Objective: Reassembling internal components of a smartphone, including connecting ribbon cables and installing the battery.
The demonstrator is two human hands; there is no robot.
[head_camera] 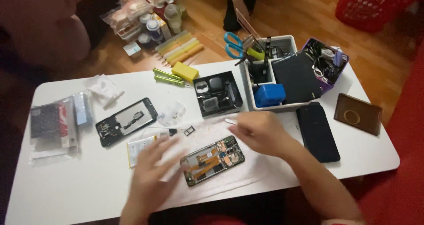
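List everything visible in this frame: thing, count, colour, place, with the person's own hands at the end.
opened phone: 1, circuit boards exposed, front centre of table
phone frame: 1, black, left of centre
flat battery: 1, white and yellow, partly under left hand
black tray: 1, holds small parts, centre back
white bin: 1, holds blue box and dark tablet, right back
purple box: 1, full of cables, far right back
scissors: 1, blue handles, behind the bin
screwdrivers: 2, green, back centre
dark phone: 1, black, right
brown case: 1, far right
plastic bags: several, left edge
table: 1, white
left hand: blurred, beside opened phone
right hand: holds a thin tool above opened phone
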